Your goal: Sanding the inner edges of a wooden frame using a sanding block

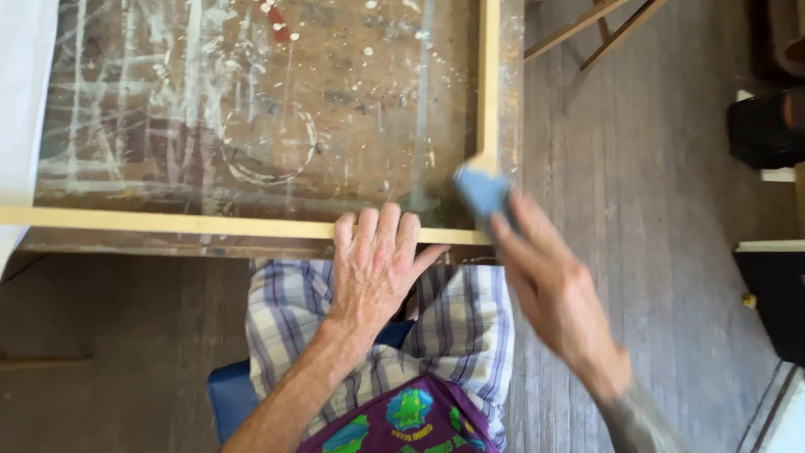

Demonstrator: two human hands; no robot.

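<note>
Pressing flat on wooden frame [210,224], left hand [375,267] spread, right hand [549,289] pinching blue block [480,193] at frame corner

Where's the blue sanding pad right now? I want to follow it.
In the head view, the blue pad sits right of centre in the right hand, against the wooden frame's near right corner.

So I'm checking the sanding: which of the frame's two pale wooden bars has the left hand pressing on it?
The near bar, running along the table edge: the left hand lies flat across it. The upright side bar only meets the blue pad in the right hand at the corner.
</note>
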